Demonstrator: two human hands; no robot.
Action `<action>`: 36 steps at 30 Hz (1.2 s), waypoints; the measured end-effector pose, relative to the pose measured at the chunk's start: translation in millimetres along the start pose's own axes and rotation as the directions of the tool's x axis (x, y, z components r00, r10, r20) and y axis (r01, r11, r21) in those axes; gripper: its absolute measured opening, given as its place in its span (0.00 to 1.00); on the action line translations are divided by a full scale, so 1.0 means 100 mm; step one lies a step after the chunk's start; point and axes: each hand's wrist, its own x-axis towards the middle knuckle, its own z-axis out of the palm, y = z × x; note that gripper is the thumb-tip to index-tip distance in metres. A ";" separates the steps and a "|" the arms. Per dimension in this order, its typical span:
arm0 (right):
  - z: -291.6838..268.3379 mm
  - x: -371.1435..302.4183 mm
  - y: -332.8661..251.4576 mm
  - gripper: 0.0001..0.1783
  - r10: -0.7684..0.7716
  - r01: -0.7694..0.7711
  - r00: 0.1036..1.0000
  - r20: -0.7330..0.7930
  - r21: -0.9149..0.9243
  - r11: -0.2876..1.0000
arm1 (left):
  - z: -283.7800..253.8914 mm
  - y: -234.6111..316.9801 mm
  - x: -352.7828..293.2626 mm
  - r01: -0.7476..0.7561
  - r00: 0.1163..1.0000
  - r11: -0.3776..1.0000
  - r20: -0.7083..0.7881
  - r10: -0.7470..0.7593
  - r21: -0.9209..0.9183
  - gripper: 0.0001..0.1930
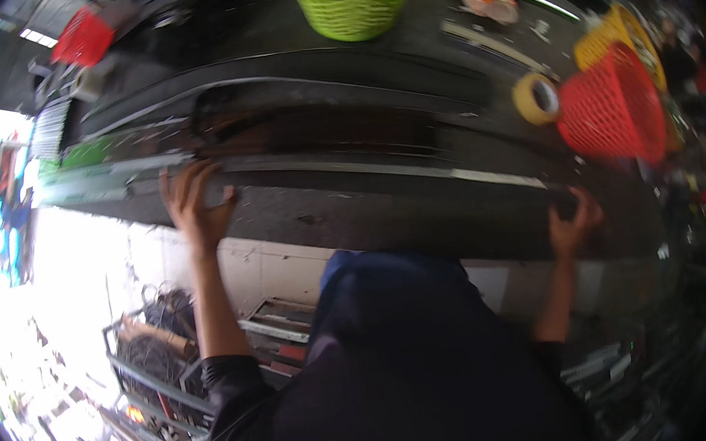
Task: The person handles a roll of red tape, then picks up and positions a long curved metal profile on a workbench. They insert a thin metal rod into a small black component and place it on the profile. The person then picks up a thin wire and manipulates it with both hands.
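A long, thin pale metal strip [382,169] lies across the dark workbench [301,213] in front of me. At its left part, my left hand [197,207] has its fingers stretched over the bench, thumb held apart, the fingertips close to the strip. By the strip's right end is my right hand [575,221], slightly blurred, thumb and fingers apart with a dark gap between them. Neither hand shows a firm grip on the strip. Behind the strip lie dark long profiles [294,70] and a brownish long piece [344,131].
A green basket [356,1] stands at the far side. To the right are a red basket [612,107], a yellow basket [617,33], a tape roll [536,100] and a plastic bag [486,0]. Another red basket [83,38] sits far left. Below left is a metal rack [159,383].
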 end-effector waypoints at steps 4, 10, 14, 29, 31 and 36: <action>-0.11 0.38 -0.17 0.35 -0.110 0.090 0.981 0.158 0.129 0.988 | -0.09 -0.41 0.23 -0.061 0.987 0.998 0.149 0.056 0.030 0.32; -0.25 0.56 -0.52 0.35 -0.122 0.111 0.988 0.090 0.115 0.987 | -0.31 -0.75 0.39 -0.074 0.992 0.988 0.112 0.060 0.132 0.32; -0.30 0.52 -0.64 0.35 -0.139 0.153 0.985 -0.105 0.143 0.978 | -0.34 -0.85 0.25 -0.013 0.992 0.990 -0.122 0.030 0.141 0.29; -0.62 0.43 -0.77 0.34 -0.136 0.171 0.903 -0.409 0.051 0.984 | -0.32 -0.64 0.15 0.050 0.786 0.959 -0.604 0.135 0.280 0.24; -0.64 0.41 -0.74 0.36 -0.135 0.164 0.910 -0.392 0.041 0.986 | -0.32 -0.54 0.19 0.038 0.776 0.962 -0.615 0.143 0.271 0.25; -0.67 0.41 -0.64 0.38 -0.153 0.169 0.908 -0.390 0.006 0.986 | -0.34 -0.39 0.20 0.012 0.784 0.951 -0.593 0.184 0.310 0.25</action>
